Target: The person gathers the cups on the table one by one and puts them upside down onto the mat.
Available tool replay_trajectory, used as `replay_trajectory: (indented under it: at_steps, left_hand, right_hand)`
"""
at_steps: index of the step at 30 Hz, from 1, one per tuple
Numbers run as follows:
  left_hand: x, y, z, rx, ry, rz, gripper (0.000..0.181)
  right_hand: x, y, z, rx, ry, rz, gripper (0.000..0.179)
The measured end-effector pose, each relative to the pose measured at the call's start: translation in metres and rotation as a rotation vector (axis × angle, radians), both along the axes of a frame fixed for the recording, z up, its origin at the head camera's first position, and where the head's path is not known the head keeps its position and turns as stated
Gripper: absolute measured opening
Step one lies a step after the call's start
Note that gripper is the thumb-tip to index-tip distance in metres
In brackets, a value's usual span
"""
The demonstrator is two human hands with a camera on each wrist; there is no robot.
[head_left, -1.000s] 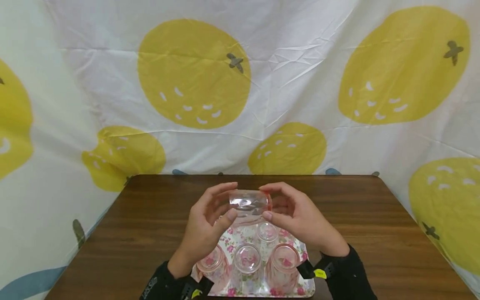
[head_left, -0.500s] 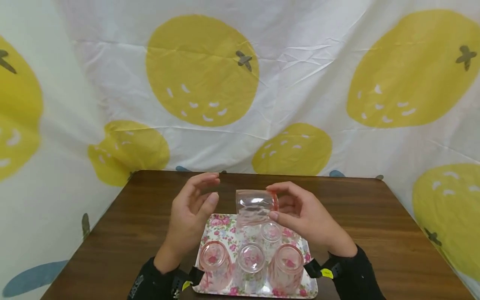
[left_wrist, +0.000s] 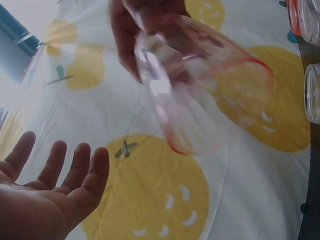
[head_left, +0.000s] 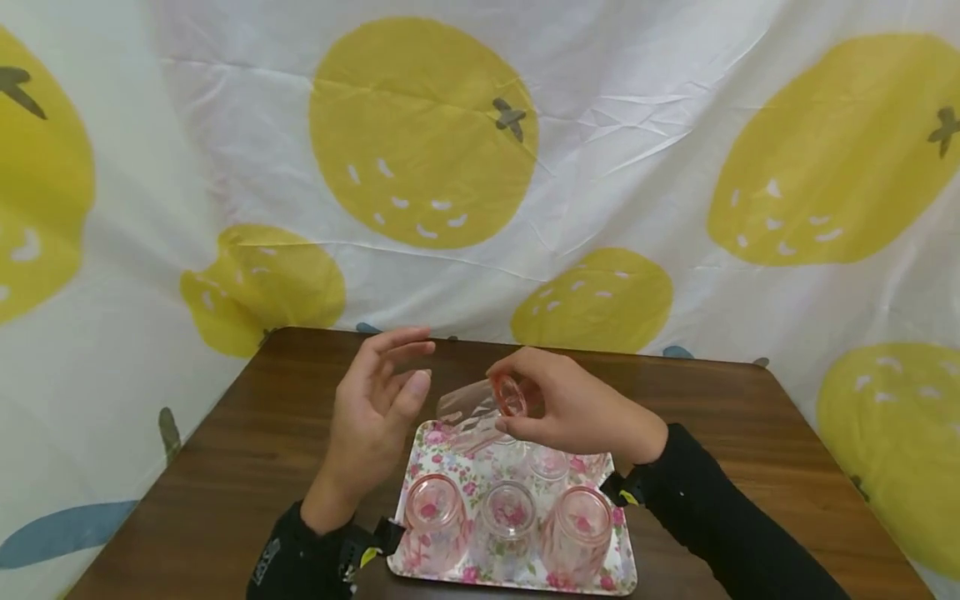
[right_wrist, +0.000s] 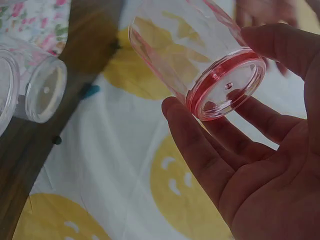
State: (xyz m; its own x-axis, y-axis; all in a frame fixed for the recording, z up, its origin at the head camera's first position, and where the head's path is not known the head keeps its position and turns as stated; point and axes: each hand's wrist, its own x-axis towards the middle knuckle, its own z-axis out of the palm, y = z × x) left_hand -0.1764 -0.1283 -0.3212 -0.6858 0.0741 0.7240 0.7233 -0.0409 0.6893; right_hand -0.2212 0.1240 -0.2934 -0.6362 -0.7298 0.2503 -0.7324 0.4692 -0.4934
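My right hand [head_left: 577, 408] pinches a clear, pink-tinted drinking glass [head_left: 468, 410] between thumb and fingers at its thick base. Tilted on its side above the tray, the glass has its mouth pointing left and its base towards me. The right wrist view shows the reddish base of the glass [right_wrist: 220, 85] with fingertips round it. My left hand [head_left: 375, 408] is held up to the left of the glass, fingers spread and bent a little, touching nothing. In the left wrist view the glass [left_wrist: 200, 95] is blurred and apart from the left hand [left_wrist: 55, 195].
A floral tray [head_left: 450, 467] lies on the brown wooden table [head_left: 247, 467]. Several glasses stand on it base up, among them a pink one [head_left: 435, 525], a clear one [head_left: 510, 521] and another pink one [head_left: 581, 533]. Behind the table hangs a lemon-print cloth [head_left: 600, 208].
My left hand has let go of the glass's mouth end and moved left. My right hand has shifted left and turned the glass, so its base now faces me more.
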Motion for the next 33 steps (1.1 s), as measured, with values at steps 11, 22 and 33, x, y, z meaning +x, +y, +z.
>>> replay_trajectory:
  at_steps: [11,22,33]
  left_hand:
    - [0.002,0.01,0.003,0.04,0.004,-0.018,0.042]
    - [0.006,0.02,0.008,0.05,0.018,-0.048,0.043]
    - [0.006,0.029,0.012,0.049,0.017,-0.056,0.042]
  right_hand:
    - [-0.019,-0.024,-0.014,0.219,0.13,0.049,0.039]
    - [-0.031,-0.043,-0.034,0.455,0.135,0.056,0.04]
    - [-0.033,-0.046,-0.044,0.607,0.162,0.048,0.046]
